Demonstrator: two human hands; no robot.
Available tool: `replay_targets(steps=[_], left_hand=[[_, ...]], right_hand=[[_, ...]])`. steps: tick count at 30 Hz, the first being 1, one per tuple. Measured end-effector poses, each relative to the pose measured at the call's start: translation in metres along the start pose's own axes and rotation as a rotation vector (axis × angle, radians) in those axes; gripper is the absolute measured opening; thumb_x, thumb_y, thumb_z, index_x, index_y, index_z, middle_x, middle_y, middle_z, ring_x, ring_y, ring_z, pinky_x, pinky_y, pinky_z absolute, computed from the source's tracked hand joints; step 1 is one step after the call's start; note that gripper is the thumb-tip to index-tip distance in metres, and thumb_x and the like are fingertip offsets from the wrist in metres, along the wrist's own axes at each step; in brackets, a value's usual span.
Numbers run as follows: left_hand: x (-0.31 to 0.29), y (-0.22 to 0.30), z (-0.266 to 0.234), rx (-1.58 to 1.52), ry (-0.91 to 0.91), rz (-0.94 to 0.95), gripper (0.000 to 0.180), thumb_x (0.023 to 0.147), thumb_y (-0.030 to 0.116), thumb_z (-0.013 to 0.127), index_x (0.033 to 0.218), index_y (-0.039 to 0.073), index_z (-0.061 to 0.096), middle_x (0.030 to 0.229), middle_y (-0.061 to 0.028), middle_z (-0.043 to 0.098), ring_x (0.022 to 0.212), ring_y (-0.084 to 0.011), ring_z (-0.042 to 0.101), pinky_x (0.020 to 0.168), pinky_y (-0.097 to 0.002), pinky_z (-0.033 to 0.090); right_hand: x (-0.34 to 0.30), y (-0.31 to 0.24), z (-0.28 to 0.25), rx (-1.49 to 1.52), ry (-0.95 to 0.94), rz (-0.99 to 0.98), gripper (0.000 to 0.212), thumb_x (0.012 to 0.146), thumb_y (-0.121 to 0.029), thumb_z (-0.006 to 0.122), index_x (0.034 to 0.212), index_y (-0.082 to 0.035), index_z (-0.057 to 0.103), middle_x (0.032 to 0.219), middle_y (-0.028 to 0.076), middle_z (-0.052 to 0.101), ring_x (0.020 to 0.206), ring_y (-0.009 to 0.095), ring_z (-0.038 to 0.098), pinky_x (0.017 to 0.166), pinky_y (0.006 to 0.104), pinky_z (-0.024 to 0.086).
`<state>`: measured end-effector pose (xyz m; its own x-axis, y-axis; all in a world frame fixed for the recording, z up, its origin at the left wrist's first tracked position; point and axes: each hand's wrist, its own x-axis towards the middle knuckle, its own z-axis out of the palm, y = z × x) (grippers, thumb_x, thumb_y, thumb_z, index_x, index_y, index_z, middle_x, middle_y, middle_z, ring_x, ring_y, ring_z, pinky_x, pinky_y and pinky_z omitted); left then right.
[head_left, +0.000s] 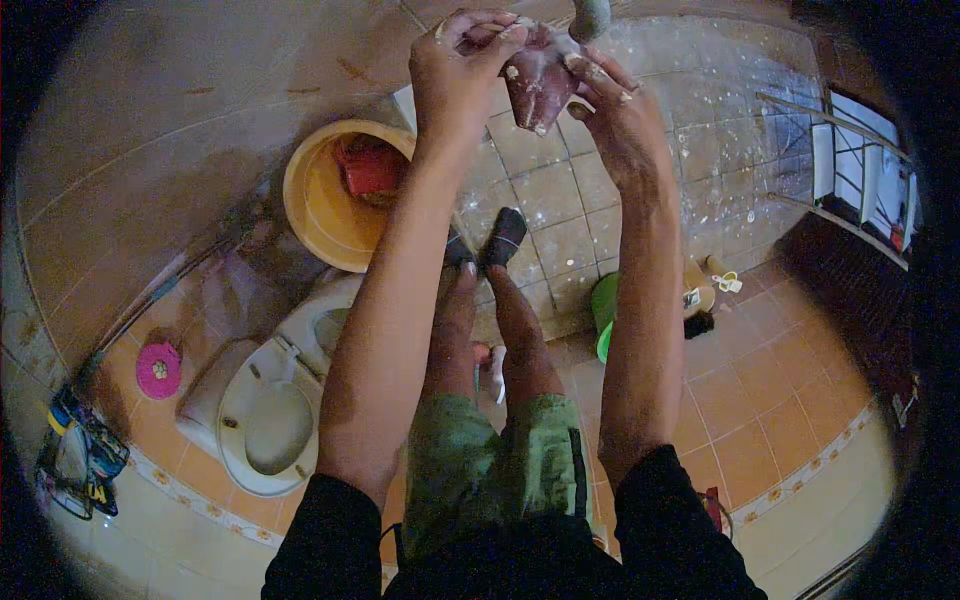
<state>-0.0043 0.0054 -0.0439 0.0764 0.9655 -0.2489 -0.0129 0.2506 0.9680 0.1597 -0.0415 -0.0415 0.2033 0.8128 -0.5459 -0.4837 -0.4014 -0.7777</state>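
Maroon, tapering, white-flecked piece was between the hands, narrow end toward the wearer | left hand pinched its far edge | right hand flanked it, closure unclear

Left grip, right grip: fingers bent.

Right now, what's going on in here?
Someone is holding up a reddish-brown piece dotted with pale bits. The left hand pinches its top, and the right hand is at its right edge. I can't tell exactly what it is. Over to the left, a big orange-yellow tub with something red inside stands near the toilet.
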Motion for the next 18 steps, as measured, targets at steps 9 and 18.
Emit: replay_targets(steps=[9, 18], left_hand=[[-0.013, -0.004, 0.026, 0.257, 0.181, 0.317, 0.008, 0.082, 0.003, 0.076, 0.089, -0.001, 0.076, 0.084, -0.0128, 0.077, 0.074, -0.0191, 0.074, 0.071, -0.0311, 0.057], [-0.015, -0.005, 0.019, 0.302, 0.058, 0.23, 0.016, 0.087, 0.007, 0.075, 0.1, -0.002, 0.078, 0.091, -0.0124, 0.077, 0.08, -0.0172, 0.074, 0.074, -0.0301, 0.057]], right_hand=[[-0.016, 0.021, 0.031, -0.609, 0.392, -0.549, 0.021, 0.084, -0.007, 0.077, 0.101, 0.006, 0.076, 0.092, 0.016, 0.076, 0.073, 0.02, 0.071, 0.071, 0.0332, 0.056], [-0.015, 0.006, 0.03, -0.682, 0.225, -0.434, 0.026, 0.092, -0.008, 0.071, 0.114, 0.005, 0.074, 0.106, 0.013, 0.074, 0.086, 0.015, 0.07, 0.077, 0.0298, 0.056]])
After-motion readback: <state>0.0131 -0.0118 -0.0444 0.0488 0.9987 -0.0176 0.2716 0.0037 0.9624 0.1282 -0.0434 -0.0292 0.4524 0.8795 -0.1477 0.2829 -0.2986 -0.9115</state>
